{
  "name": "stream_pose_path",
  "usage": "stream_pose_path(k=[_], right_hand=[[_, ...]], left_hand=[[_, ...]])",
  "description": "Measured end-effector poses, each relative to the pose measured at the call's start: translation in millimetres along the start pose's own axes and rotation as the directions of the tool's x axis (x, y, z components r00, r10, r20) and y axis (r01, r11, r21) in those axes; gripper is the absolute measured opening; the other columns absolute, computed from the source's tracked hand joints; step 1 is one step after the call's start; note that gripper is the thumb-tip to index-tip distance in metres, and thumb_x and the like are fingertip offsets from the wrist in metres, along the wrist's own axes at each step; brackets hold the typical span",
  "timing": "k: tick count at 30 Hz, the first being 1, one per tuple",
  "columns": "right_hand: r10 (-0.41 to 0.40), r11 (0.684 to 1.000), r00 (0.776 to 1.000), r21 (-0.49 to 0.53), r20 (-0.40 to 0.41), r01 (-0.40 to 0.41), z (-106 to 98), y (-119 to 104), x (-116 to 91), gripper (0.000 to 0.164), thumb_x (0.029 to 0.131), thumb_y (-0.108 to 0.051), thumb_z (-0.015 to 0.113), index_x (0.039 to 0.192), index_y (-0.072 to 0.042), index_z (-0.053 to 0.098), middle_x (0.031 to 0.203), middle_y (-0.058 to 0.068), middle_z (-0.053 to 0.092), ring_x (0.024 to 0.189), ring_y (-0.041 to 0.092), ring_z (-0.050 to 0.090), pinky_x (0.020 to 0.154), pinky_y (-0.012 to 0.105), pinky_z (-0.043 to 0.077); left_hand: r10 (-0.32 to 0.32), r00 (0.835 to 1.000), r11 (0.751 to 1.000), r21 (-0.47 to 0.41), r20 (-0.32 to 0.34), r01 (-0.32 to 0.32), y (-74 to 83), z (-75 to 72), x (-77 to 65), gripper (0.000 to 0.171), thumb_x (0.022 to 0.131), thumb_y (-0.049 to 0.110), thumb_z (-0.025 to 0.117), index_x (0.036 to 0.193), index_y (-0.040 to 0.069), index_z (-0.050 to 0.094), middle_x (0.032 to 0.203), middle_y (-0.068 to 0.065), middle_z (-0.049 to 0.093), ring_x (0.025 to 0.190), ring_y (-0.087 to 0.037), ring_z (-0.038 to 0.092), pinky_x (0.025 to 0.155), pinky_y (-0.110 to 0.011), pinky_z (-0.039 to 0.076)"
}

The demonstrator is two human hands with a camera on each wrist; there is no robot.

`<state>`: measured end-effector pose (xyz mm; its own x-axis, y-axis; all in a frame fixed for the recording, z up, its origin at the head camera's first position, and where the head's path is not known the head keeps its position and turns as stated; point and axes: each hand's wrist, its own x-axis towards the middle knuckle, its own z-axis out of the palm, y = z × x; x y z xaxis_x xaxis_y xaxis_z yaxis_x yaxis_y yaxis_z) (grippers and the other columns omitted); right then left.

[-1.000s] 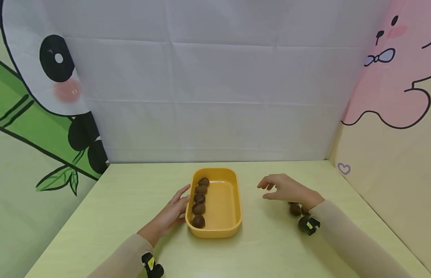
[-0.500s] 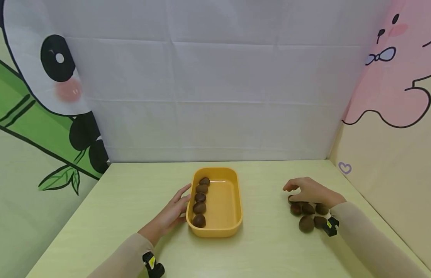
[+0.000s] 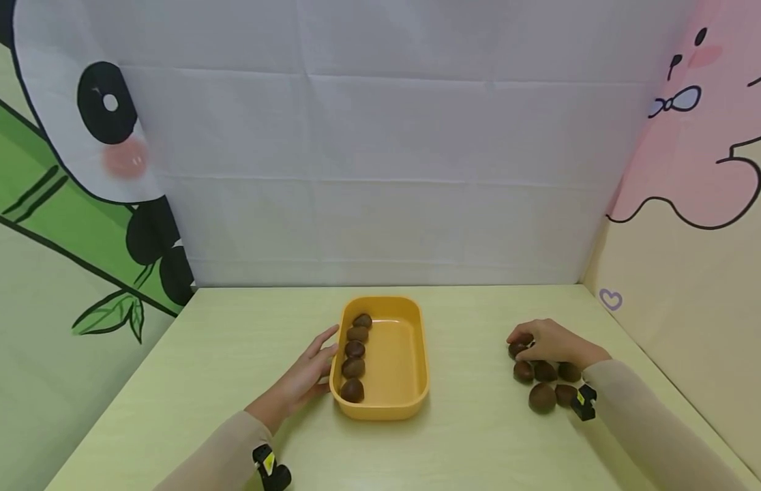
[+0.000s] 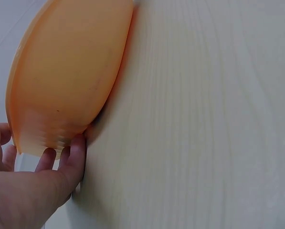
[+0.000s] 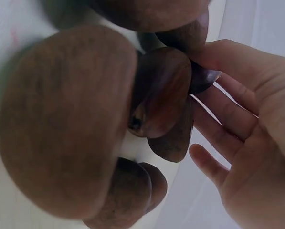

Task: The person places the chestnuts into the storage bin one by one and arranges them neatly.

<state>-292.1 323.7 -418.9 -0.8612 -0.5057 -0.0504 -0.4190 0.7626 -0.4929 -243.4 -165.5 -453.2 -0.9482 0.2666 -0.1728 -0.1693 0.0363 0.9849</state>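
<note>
5 rounded, dark brown chestnuts point(image 3: 354, 350) stand in a row along the left long edge of a yellow, round-cornered plastic tray point(image 3: 394, 361), which sits near the middle of the pale, wood-grained surface point(image 3: 466, 443), nearer its far edge than its near. Toward the right edge of the surface lies a loose group of at least 5 more brown chestnuts point(image 3: 542, 398).

The step in hand appears to be picking the next nut for the tray. The right hand point(image 3: 557, 342) is curled over the far left corner of that group, its thumb and fingertips pinching a single dark, glossy chestnut point(image 3: 516, 350). That nut lies between the thumb on its near side and the fingers on its far side; whether it is off the surface, I cannot tell. The next move probably calls for a firm pinch and a straight lift, without nudging the neighbours just beside the thumb.

The left hand point(image 3: 302, 376) has its fingers extended, touching the tray's left outer wall, apparently to steady it.
</note>
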Motion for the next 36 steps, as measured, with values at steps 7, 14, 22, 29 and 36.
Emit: stream_pose_path(k=[7,14,22,29,36], right_hand=[[-0.009,0.999,1.000,-0.037,-0.018,0.008,0.8,-1.9,4.2,0.027,0.087,-0.015,0.077,0.113,-0.010,0.073,0.106,-0.002,0.070,0.101,0.023,0.063,0.091,0.051,0.049],[0.003,1.000,1.000,-0.019,-0.010,-0.003,-3.0,-6.4,10.2,0.030,0.088,-0.018,0.077,0.116,-0.009,0.073,0.104,-0.006,0.070,0.097,0.018,0.063,0.090,0.046,0.050],[-0.081,0.996,0.997,-0.034,-0.005,0.080,-11.2,-27.3,25.3,0.029,0.090,-0.015,0.075,0.117,-0.004,0.072,0.099,-0.007,0.071,0.091,0.011,0.065,0.086,0.039,0.052],[-0.138,0.990,0.990,-0.042,-0.016,0.137,-18.0,-58.2,44.3,0.028,0.089,-0.015,0.075,0.116,-0.007,0.073,0.099,-0.007,0.072,0.090,0.009,0.067,0.083,0.034,0.054],[-0.168,0.986,0.986,-0.008,-0.012,0.168,-21.6,-92.4,68.4,0.029,0.090,-0.017,0.075,0.118,-0.009,0.073,0.103,-0.005,0.072,0.092,0.011,0.068,0.085,0.038,0.054]], left_hand=[[-0.003,1.000,1.000,0.004,-0.002,0.003,0.7,0.4,-1.1,0.056,0.108,0.040,0.044,0.159,0.032,0.022,0.157,-0.021,0.033,0.133,-0.041,0.048,0.100,-0.057,0.045],[-0.008,1.000,1.000,-0.001,-0.007,0.008,2.6,2.1,-1.5,0.055,0.108,0.038,0.043,0.159,0.032,0.023,0.158,-0.020,0.030,0.133,-0.041,0.047,0.099,-0.055,0.046],[-0.011,1.000,1.000,0.009,-0.017,0.011,1.9,2.6,-1.0,0.054,0.109,0.036,0.042,0.159,0.032,0.023,0.157,-0.022,0.032,0.134,-0.043,0.045,0.100,-0.058,0.045],[-0.006,1.000,1.000,0.011,-0.023,0.006,0.5,3.5,-0.7,0.053,0.109,0.035,0.042,0.159,0.032,0.024,0.154,-0.022,0.037,0.133,-0.042,0.047,0.099,-0.057,0.046],[-0.002,1.000,1.000,0.014,-0.017,0.002,1.6,2.9,-1.7,0.055,0.109,0.038,0.043,0.159,0.031,0.023,0.156,-0.021,0.033,0.134,-0.043,0.046,0.100,-0.057,0.045]])
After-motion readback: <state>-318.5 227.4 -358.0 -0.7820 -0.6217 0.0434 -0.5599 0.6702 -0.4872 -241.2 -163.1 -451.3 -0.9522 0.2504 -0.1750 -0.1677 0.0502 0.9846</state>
